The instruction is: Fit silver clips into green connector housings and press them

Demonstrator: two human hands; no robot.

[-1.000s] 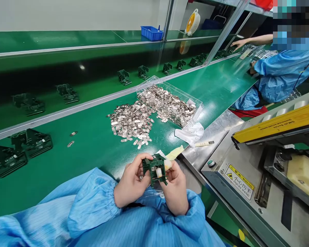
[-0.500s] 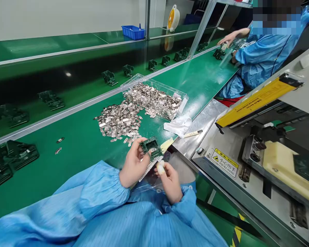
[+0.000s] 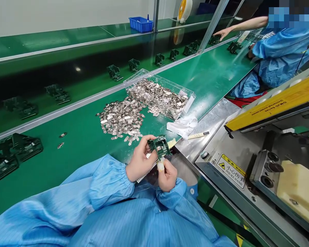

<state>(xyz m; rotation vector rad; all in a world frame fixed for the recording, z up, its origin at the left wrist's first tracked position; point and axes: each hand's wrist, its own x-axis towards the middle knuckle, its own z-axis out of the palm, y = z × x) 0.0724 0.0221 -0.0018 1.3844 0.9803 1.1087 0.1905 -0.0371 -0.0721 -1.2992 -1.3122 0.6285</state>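
My left hand is closed on a dark green plastic housing with an open frame, thumb in front and fingers behind. A small shiny piece shows inside the frame. My right hand is pinched just below the housing's lower edge, a whitish-yellow cover on one fingertip. Whatever lies between those fingertips is too small to make out. Under the hands is a white ribbed strip, mostly covered. Beyond them lies a heap of small metal plates, beside a clear plastic box holding more plates.
More dark green housings stand at the left. A white cloth and a marker pen lie near the metal ledge. On the right is a machine with a warning label. A co-worker's arm reaches over the far bench.
The housing has turned in my left hand, and my right hand has come up against its lower edge. The co-worker's arm has stretched out further left. The view has shifted slightly.
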